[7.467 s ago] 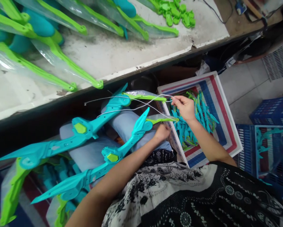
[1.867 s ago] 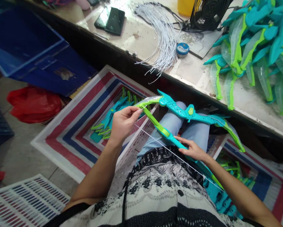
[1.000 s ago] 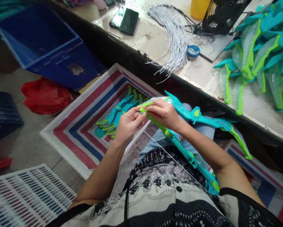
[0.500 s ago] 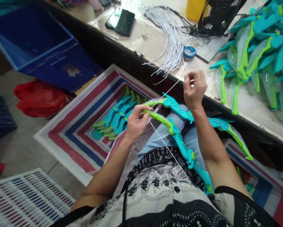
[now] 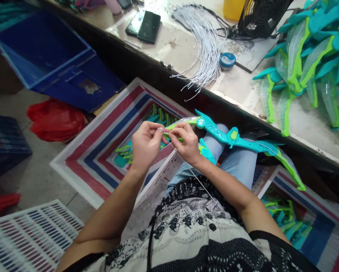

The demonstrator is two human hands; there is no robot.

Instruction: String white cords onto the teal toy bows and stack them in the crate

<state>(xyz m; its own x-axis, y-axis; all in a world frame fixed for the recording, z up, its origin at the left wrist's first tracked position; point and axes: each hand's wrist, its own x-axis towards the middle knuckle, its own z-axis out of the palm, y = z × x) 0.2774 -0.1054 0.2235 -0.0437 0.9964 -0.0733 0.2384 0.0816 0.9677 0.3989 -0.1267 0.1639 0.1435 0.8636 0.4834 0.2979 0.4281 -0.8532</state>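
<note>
My left hand (image 5: 146,145) is closed in a pinch, with a small loop of white cord (image 5: 201,180) at its fingertips. Close beside it, my right hand (image 5: 186,140) also pinches the cord, near where the tip of a toy bow (image 5: 208,153) would be. That bow is turquoise and green and mostly hidden behind my right hand and forearm. The cord runs down from my fingers towards my shirt. Across my knees lies a second turquoise and green toy bow (image 5: 247,144), with a white string along its right part.
A bundle of white cords (image 5: 205,45) hangs over the bench edge beside a small blue-lidded tin (image 5: 227,60). More bow parts (image 5: 296,56) are piled at right. Striped lined crates (image 5: 81,162) holding bows flank my legs; a blue bin (image 5: 73,83) stands at left.
My right hand has come down and left from the bench edge, where it pulled the cord taut, to my left hand. My left hand has shifted slightly left.
</note>
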